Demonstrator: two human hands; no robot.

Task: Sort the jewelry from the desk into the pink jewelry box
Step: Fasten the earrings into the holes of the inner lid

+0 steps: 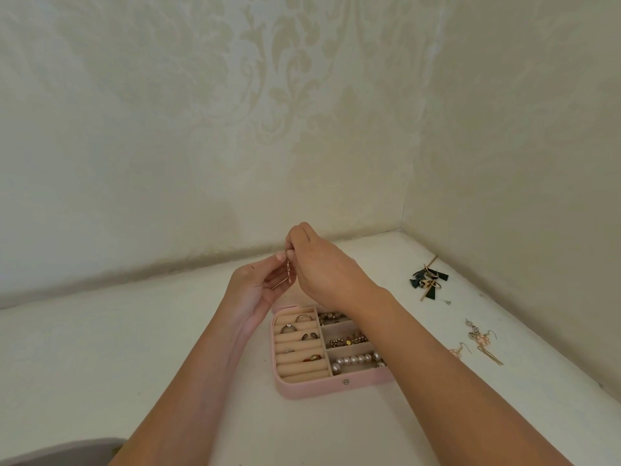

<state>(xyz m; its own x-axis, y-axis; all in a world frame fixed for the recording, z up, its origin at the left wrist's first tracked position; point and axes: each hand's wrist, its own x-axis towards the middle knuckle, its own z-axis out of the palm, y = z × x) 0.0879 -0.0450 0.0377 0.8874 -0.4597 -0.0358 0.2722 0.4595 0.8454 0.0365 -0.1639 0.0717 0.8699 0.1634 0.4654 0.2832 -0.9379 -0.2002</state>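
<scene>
Both hands up together over the far edge of the pink jewelry box (319, 386), fingertips meeting. Pinching the hook of a gold drop earring (289, 273) from above with the right hand (322, 264), knuckles up. Gripping that same hook from the left with the left hand (253, 290), palm turned up, fingertips bunched. Dangling straight down between the two palms, clear of the box, above its far left corner. With both forearms in from the near side, the right one across the box's right side and hiding part of it.

Straight below the hands, lying open on the white desk (134, 348). Inside on the left, beige ring rolls (302, 364) with several rings (288, 328) tucked into the slots. Inside on the right, three compartments from far to near: dark beads (331, 317) in the far one, brown and gold beads (347, 340) in the middle, a pearl strand (358, 359) in the near one.

Right of the box and well apart from it, on the desk: a tangle of dark green tassel earrings (428, 279) toward the far wall; nearer, pink-beaded earrings (483, 338) with gold hooks; between those two groups, a tiny stud (447, 301). Behind the box and to its right, cream damask wallpaper (201, 129) on both corner walls. Far off to its near left, a grey rounded shape (50, 452), too cut off to identify.
</scene>
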